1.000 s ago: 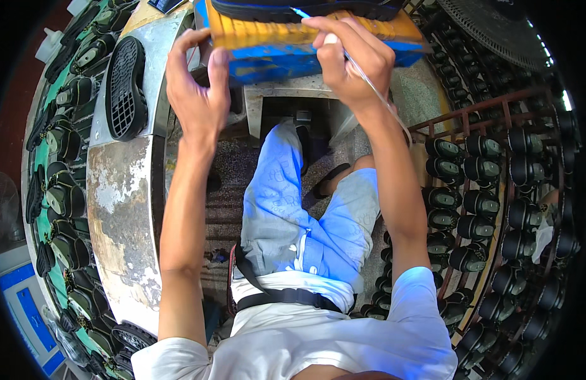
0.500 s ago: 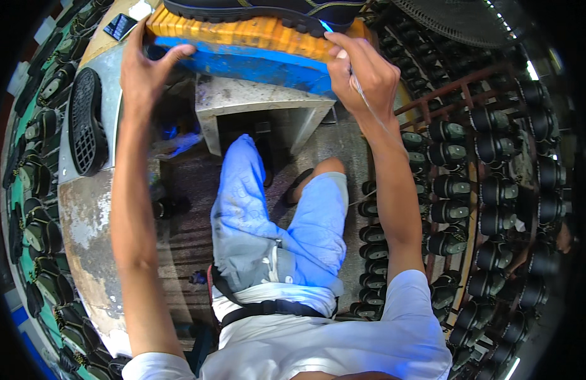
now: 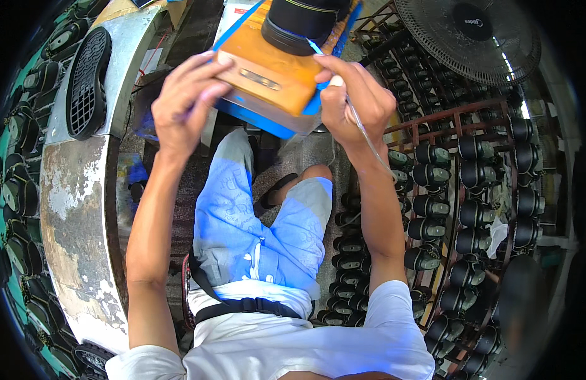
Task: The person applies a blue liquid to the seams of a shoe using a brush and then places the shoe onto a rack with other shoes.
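I am looking down over my lap, holding an orange block (image 3: 268,76) with blue edging up in front of me. My left hand (image 3: 182,101) is closing its grip on the block's left end, fingers curled over the top. My right hand (image 3: 353,101) is pressing against its right side while pinching a thin pen-like tool (image 3: 331,79) with a cord trailing down my forearm. A black shoe (image 3: 302,22) is sitting on top of the block. To my left, a black sole (image 3: 87,82) is lying tread-up on a worn grey desk (image 3: 78,209). To my right, racks of black shoes (image 3: 476,190) are standing below a fan (image 3: 470,35).
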Motion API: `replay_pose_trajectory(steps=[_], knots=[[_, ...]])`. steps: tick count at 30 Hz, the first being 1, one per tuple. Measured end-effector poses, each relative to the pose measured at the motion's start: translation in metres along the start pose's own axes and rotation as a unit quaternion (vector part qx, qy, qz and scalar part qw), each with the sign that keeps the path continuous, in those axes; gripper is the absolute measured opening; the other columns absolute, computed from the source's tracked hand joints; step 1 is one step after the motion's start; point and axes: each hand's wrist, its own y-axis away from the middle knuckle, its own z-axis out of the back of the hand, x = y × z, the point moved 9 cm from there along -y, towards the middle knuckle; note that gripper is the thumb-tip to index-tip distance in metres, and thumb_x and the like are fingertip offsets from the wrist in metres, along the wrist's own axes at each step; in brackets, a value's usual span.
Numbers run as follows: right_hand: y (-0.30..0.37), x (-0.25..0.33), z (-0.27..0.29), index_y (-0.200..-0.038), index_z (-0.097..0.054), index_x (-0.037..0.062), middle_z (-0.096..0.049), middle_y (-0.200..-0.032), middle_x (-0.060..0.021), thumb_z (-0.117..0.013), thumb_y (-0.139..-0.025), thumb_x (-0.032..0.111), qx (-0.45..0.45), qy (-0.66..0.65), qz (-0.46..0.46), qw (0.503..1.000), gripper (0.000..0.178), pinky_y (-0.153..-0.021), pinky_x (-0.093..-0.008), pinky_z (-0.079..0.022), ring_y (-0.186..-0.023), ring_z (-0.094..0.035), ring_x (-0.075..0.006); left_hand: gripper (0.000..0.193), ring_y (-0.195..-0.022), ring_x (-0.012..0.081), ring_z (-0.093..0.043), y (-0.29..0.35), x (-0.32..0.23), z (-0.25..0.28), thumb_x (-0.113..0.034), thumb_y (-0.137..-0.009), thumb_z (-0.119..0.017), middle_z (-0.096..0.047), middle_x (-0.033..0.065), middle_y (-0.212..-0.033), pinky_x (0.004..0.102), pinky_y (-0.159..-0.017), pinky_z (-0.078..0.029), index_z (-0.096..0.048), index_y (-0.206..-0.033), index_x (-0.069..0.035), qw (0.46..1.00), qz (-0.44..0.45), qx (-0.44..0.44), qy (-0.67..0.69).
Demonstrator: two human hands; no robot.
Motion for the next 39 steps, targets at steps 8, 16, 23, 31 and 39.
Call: replay_pose_trajectory(steps=[8, 16, 23, 31, 39], knots=[[-0.018, -0.029, -0.041, -0.108, -0.077, 0.0024, -0.073, -0.082, -0.0112, -0.062, -0.088, 0.004, -0.072, -0.047, -0.002, 0.996, 0.025, -0.063, -0.0347, -0.058, -0.069, -0.072, -0.0270, 0.054, -0.139, 0.0308, -0.059, -0.031, 0.089, 0.022, -0.046, -0.113, -0.043, -0.071, 0.0137, -0.138, 0.0414, -0.116, -0.043, -0.074, -0.127, -0.004, 0.985, 0.163, -0.054, 0.016], [-0.014, -0.045, -0.034, -0.108, -0.078, 0.0057, -0.072, -0.080, -0.0106, -0.062, -0.088, 0.004, -0.095, 0.053, -0.034, 0.993, 0.026, -0.063, -0.0343, -0.057, -0.069, -0.072, -0.0267, 0.062, -0.133, 0.0360, -0.063, -0.041, 0.105, 0.007, -0.053, -0.113, -0.036, -0.068, 0.0198, -0.139, 0.0408, -0.111, -0.047, -0.063, -0.145, -0.008, 0.954, 0.275, 0.012, -0.117], [0.011, -0.065, 0.007, -0.105, -0.079, 0.0071, -0.073, -0.082, -0.0123, -0.063, -0.085, 0.003, -0.100, 0.108, -0.082, 0.986, 0.026, -0.061, -0.0349, -0.056, -0.067, -0.071, -0.0279, 0.049, -0.113, 0.0233, -0.069, -0.054, 0.123, 0.004, -0.034, -0.117, -0.037, -0.071, 0.0150, -0.136, 0.0323, -0.098, -0.051, -0.068, -0.138, -0.002, 0.983, 0.167, -0.004, -0.080], [0.023, -0.070, 0.057, -0.102, -0.078, 0.0078, -0.073, -0.083, -0.0115, -0.066, -0.080, 0.007, -0.078, 0.103, -0.097, 0.987, 0.026, -0.056, -0.0381, -0.054, -0.061, -0.068, -0.0312, 0.041, -0.089, 0.0092, -0.061, -0.067, 0.227, -0.012, -0.034, -0.114, -0.050, -0.071, 0.0040, -0.115, 0.0243, -0.077, -0.049, -0.067, -0.141, -0.007, 0.925, 0.355, 0.016, 0.134], [0.017, -0.054, 0.131, -0.094, -0.080, 0.0038, -0.070, -0.072, -0.0143, -0.061, -0.083, 0.003, -0.168, 0.009, -0.106, 0.980, 0.022, -0.052, -0.0338, -0.052, -0.055, -0.067, -0.0234, 0.040, -0.118, 0.0182, -0.064, -0.076, 0.243, 0.002, -0.023, -0.114, -0.047, -0.069, 0.0103, -0.134, 0.0327, -0.104, -0.049, -0.063, -0.145, -0.002, 0.946, 0.307, -0.015, 0.105]])
